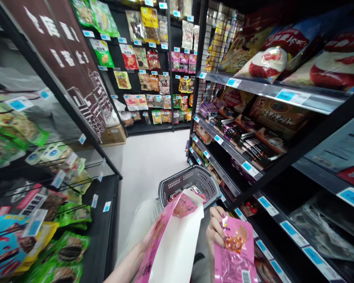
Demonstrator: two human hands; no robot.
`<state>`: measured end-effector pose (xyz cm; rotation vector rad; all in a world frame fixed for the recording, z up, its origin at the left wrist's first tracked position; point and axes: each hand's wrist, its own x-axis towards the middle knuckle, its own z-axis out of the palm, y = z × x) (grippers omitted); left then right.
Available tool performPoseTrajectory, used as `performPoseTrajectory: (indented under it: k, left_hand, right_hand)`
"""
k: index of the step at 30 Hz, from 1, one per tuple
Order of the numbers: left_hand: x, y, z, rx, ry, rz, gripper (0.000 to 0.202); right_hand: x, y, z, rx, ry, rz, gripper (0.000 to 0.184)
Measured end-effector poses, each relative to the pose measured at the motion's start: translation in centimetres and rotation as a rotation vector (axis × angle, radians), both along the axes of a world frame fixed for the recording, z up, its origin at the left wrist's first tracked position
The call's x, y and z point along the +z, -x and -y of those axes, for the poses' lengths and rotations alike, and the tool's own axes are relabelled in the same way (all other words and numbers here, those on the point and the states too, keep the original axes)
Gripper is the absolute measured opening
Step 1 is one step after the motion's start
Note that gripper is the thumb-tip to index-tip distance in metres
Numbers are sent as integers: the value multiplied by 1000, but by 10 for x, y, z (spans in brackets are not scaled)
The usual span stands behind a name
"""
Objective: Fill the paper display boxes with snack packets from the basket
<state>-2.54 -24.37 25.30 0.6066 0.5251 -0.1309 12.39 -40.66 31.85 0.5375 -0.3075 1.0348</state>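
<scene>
My left hand [150,237] is closed on the side of a pink cardboard box [177,243], tilted with a white panel facing me. Part of that hand is hidden behind the box. Pinched in my right hand [216,230] is a pink snack packet [235,251] with a clear window onto reddish food, held upright to the right of the box. Just beyond both hands, a grey plastic shopping basket [168,188] has several shiny reddish packets in it, partly covered by the box.
Shelves of bagged snacks and boxes [242,157] stand close on the right. Hanging snack packs [72,247] line a black rack on the left. Across the pale floor [147,153], a wall display [153,86] holds many packets. A cardboard carton [113,135] sits near its left end.
</scene>
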Motion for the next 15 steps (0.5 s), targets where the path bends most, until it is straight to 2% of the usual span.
performPoseTrajectory:
  k: [5, 8, 12, 15]
  left_hand:
    - [2, -2, 2, 48, 134, -51, 63]
    - [-6, 2, 0, 54, 207, -69, 60]
    - [-18, 9, -3, 120, 196, -84, 52]
    - [-15, 8, -2, 78, 124, -77, 59]
  right_hand:
    - [2, -8, 8, -151, 154, -227, 28]
    - [10, -13, 13, -270, 359, -298, 29]
    - [28, -11, 13, -390, 601, -285, 29]
    - [36, -8, 12, -454, 692, -187, 24]
